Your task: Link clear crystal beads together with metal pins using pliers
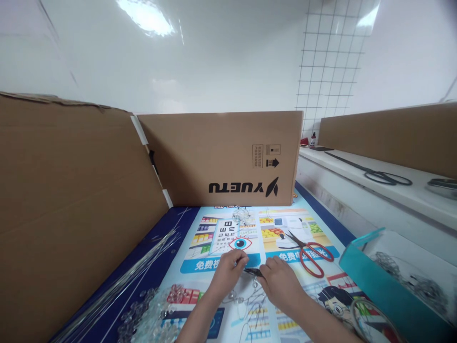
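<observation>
Over the printed poster, my right hand (279,282) is closed around small dark-jawed pliers (253,272), whose tips point left. Close by on the left, my left hand (230,267) has its fingers pinched together at the plier tips; what it pinches is too small to make out. Thin wires with clear beads (233,296) lie just below and between the hands. Red-handled scissors (307,251) rest partly spread, up and right of my right hand. Beyond my left hand sits a small tangle of wire with clear bits (242,216).
Clear beads (152,312) are heaped at the front left beside a bundle of long thin wires (124,286). A teal box (383,283) with wire coils stands at right. Cardboard panels (185,162) wall off the back and left. Dark scissors (385,177) lie on the white ledge.
</observation>
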The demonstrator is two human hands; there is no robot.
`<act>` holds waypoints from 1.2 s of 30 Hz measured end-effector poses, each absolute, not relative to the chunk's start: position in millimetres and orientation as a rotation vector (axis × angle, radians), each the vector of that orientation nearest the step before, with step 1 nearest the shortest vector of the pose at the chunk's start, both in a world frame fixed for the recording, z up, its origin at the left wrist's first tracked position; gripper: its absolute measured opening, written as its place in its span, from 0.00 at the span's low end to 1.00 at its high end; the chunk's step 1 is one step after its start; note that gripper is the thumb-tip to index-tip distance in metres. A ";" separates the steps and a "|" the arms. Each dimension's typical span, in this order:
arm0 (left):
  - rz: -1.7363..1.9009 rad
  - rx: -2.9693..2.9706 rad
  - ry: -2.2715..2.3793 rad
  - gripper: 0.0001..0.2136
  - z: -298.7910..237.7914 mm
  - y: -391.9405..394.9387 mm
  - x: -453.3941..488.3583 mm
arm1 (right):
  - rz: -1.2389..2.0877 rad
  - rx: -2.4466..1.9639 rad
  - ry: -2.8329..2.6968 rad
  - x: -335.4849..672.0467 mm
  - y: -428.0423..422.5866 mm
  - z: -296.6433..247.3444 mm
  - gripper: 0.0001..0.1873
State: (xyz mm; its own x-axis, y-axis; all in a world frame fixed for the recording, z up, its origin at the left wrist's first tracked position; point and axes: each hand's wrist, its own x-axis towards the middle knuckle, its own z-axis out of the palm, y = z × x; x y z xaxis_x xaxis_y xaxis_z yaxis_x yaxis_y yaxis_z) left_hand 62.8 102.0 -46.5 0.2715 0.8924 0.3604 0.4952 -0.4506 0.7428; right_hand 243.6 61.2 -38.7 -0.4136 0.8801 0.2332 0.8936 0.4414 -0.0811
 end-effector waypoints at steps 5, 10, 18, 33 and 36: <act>1.053 2.061 1.238 0.09 -46.1 101.8 63.0 | -0.105 -1.545 -2.467 242.8 60.7 -38.1 0.09; 1.065 2.058 1.224 0.09 -45.9 100.6 63.4 | -0.123 -1.537 -2.488 242.7 60.5 -38.9 0.09; 1.061 2.078 1.273 0.10 -46.7 101.1 63.1 | -0.137 -1.547 -2.481 242.5 61.1 -40.6 0.10; 1.045 2.009 1.380 0.07 -55.7 105.3 59.2 | -0.120 -1.569 -2.449 242.1 59.4 -39.9 0.12; 1.051 2.007 1.393 0.07 -57.0 106.1 58.7 | -0.114 -1.566 -2.449 241.6 58.8 -39.8 0.11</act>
State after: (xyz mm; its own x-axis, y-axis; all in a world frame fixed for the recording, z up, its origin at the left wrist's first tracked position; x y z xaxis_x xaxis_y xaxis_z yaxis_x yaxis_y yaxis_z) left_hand 58.7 106.1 -57.0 0.1878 0.9287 0.3197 0.5623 -0.3685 0.7402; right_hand 241.6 58.8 -39.8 -0.4012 0.8852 0.2355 0.9032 0.4251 -0.0591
